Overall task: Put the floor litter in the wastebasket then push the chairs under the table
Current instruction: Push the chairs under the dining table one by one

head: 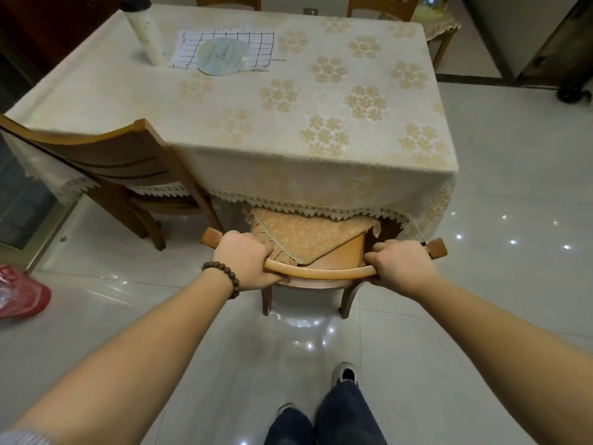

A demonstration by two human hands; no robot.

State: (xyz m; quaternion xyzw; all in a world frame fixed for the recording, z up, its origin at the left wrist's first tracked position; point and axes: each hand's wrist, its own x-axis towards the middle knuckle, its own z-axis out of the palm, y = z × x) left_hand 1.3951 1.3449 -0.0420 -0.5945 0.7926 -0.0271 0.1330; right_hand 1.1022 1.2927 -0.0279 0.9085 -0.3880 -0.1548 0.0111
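A wooden chair with a patterned seat cushion stands at the near edge of the table, its seat partly under the hanging cream tablecloth. My left hand grips the left end of the chair's curved top rail. My right hand grips the right end of the same rail. A second wooden chair stands at the table's left side, angled, with its seat partly under the cloth. A red wastebasket with a clear liner shows at the left edge.
On the table lie a checked cloth, a round hand fan and a tall pale bottle. Two more chair backs show at the far side. My feet stand on glossy white floor tiles behind the chair.
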